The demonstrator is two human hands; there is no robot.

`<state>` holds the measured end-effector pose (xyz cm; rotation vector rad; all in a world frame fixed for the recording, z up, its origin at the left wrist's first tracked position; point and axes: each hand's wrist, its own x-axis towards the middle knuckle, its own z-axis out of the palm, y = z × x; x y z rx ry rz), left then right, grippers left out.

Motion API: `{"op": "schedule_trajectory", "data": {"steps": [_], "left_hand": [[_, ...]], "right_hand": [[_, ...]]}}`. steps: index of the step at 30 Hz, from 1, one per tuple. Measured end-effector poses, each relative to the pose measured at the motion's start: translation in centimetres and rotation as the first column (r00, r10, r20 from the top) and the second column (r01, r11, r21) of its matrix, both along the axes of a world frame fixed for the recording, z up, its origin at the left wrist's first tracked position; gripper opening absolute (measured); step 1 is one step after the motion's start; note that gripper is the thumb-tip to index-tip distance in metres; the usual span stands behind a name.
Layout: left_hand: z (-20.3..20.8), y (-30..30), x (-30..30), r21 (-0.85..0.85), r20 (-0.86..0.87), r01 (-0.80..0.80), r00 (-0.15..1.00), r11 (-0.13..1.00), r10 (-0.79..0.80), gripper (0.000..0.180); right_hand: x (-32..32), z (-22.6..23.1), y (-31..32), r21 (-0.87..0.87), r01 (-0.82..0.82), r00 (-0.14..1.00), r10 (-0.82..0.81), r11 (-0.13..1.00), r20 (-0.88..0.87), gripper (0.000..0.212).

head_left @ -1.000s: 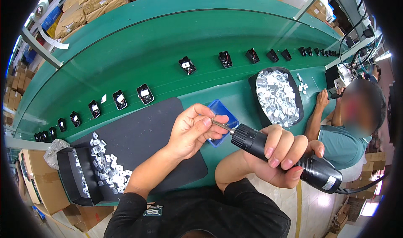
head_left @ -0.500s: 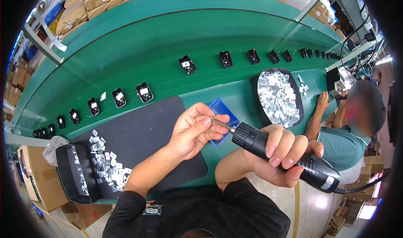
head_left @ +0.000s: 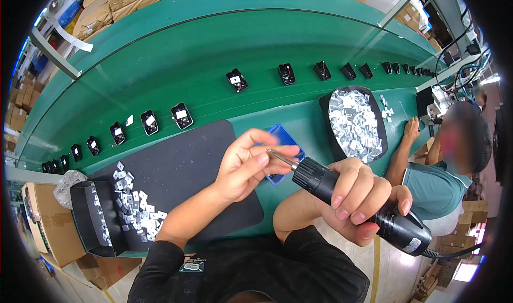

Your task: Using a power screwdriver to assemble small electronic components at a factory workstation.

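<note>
My right hand (head_left: 358, 196) is wrapped round a black corded electric screwdriver (head_left: 315, 177), its metal bit pointing up and left. At the bit's tip, my left hand (head_left: 240, 167) is closed with curled fingers, the thumb beside the tip and the index finger smeared by motion. Whatever small thing these fingers hold is hidden or too small to name. Beneath and behind the left fingers lies a blue tray (head_left: 291, 137), partly covered by the hand. A dark grey mat (head_left: 187, 159) spreads under my left forearm.
Black housings (head_left: 181, 116) stand in a row along the green belt (head_left: 208, 52). Loose metal plates (head_left: 141, 209) lie by a black box (head_left: 109, 249) at left. A black bin (head_left: 382, 143) heaped with similar plates stands right, near a co-worker's arm (head_left: 401, 153).
The screwdriver and my right hand have shifted slightly left and down. My left index finger has lifted and moved right, over the bit's tip. The left palm has hardly moved.
</note>
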<state>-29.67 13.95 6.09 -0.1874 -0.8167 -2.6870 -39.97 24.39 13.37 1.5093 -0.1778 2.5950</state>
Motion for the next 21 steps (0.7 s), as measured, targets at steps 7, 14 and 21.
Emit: {"op": "schedule_trajectory", "data": {"steps": [7, 14, 21], "left_hand": [[-2.9, -7.7, -4.7, -0.787, 0.060, -0.376, 0.742, 0.489, 0.668, 0.068], [-9.9, -14.3, -9.4, -0.927, -0.025, 0.307, 0.521, -0.215, 0.853, 0.101], [-10.4, -14.9, -9.0, -0.968, -0.112, 0.134, 0.524, -0.212, 0.844, 0.080]], "right_hand": [[-0.8, 0.2, 1.2, 0.039, 0.066, 0.997, -0.068, 0.997, 0.033, 0.046], [-1.0, 0.5, 1.7, 0.060, 0.034, 0.993, -0.040, 0.998, 0.110, 0.045], [-1.3, 0.5, 2.5, 0.123, 0.019, 0.997, -0.028, 0.992, 0.070, 0.046]]}}
